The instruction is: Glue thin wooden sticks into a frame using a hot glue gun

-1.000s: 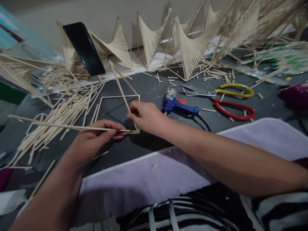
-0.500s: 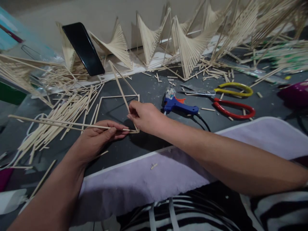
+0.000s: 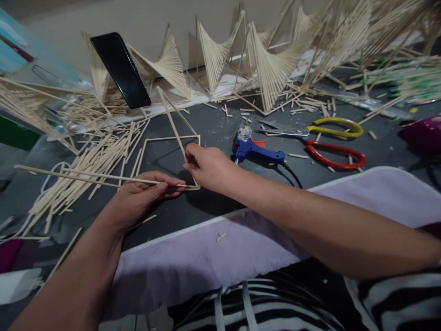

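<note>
My left hand (image 3: 148,188) is closed on thin wooden sticks (image 3: 103,176) that stick out to the left. Their right tips meet the near right corner of a stick frame (image 3: 172,138). My right hand (image 3: 206,168) pinches a slanted upright stick (image 3: 172,120) of that frame just above the same corner. The upright leans left and joins a second sloping stick at its top. A blue hot glue gun (image 3: 260,152) lies to the right of my right hand. Part of the frame's near side is hidden behind my fingers.
Scissors (image 3: 310,131) with one yellow and one red handle lie at the right. Loose sticks (image 3: 93,170) are heaped at the left. Several twisted stick models (image 3: 268,69) and a black phone (image 3: 120,69) stand along the back. A lilac cloth (image 3: 206,257) covers the near edge.
Both hands keep almost the same place and grip. The whole view has shifted very slightly; nothing has been taken up or let go.
</note>
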Demonstrator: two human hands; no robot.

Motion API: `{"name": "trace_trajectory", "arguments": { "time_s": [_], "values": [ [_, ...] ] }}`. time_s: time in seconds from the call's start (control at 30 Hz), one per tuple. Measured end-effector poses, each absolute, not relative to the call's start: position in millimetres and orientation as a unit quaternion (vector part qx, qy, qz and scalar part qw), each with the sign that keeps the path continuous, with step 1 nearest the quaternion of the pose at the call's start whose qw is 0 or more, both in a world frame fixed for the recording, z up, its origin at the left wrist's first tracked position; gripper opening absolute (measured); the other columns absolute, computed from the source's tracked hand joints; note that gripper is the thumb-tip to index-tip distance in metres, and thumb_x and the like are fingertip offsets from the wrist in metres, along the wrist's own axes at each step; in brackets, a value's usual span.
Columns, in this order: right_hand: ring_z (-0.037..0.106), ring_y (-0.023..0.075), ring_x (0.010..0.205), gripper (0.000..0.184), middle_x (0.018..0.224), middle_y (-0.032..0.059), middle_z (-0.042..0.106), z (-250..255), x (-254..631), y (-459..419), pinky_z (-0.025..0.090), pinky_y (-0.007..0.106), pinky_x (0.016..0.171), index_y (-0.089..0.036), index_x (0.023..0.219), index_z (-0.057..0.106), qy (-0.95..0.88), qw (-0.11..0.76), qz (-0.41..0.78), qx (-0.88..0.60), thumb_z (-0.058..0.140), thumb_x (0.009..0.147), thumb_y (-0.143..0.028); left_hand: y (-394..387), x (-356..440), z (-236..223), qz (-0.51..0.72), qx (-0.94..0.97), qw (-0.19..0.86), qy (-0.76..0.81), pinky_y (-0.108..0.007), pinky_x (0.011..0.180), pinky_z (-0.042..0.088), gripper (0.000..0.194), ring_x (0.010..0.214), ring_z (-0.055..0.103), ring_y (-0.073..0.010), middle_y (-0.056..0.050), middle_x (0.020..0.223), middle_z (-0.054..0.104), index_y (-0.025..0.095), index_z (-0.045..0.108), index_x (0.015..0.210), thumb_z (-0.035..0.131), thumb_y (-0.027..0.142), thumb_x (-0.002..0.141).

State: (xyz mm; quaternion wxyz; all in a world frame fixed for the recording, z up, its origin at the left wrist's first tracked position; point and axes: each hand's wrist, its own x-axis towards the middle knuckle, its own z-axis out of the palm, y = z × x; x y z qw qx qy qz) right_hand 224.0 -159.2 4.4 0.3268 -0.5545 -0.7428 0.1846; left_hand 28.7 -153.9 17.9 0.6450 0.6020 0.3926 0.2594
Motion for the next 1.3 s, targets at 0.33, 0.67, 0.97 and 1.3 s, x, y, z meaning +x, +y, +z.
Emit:
{"name": "trace_trajectory", "arguments": {
  "time_s": [0.33, 0.67, 0.97, 1.3],
  "values": [
    [0.049, 0.0117, 0.061, 0.01, 0.071, 0.0003, 0.057, 5, 224, -161, 0.031, 0.022, 0.055, -0.02, 0.087, 0.051, -0.744, 0.319, 0.177, -0.56, 0.049, 0.079, -0.026, -148, 27, 15, 0.251, 0.612, 0.645, 0.383, -0.041, 0.087, 0.045, 0.012, 0.087, 0.062, -0.0213, -0.011, 0.097, 0.066, 0.014, 0.061, 0.086, 0.057, 0.019, 0.077],
    [0.046, 0.0102, 0.055, 0.009, 0.065, -0.001, 0.056, 9, 222, -164, 0.027, 0.021, 0.051, -0.02, 0.085, 0.052, -0.739, 0.303, 0.182, -0.574, 0.048, 0.078, -0.025, -148, 29, 23, 0.242, 0.57, 0.667, 0.415, -0.031, 0.081, 0.049, 0.019, 0.084, 0.064, -0.0194, -0.011, 0.093, 0.067, 0.014, 0.064, 0.083, 0.064, 0.029, 0.07],
    [0.045, 0.0099, 0.052, 0.004, 0.06, -0.0024, 0.053, 11, 216, -166, 0.026, 0.02, 0.05, -0.021, 0.078, 0.048, -0.738, 0.311, 0.185, -0.569, 0.047, 0.077, -0.024, -148, 21, 20, 0.234, 0.575, 0.693, 0.366, -0.034, 0.084, 0.047, 0.023, 0.088, 0.063, -0.0196, -0.013, 0.094, 0.066, 0.012, 0.06, 0.088, 0.058, 0.031, 0.076],
    [0.049, 0.0109, 0.054, 0.005, 0.06, -0.001, 0.058, 11, 213, -171, 0.028, 0.021, 0.051, -0.02, 0.077, 0.05, -0.74, 0.319, 0.177, -0.565, 0.048, 0.076, -0.025, -155, 17, 19, 0.248, 0.588, 0.698, 0.324, -0.035, 0.085, 0.045, 0.024, 0.089, 0.062, -0.0206, -0.012, 0.089, 0.066, 0.011, 0.059, 0.088, 0.059, 0.03, 0.075]
  ]
}}
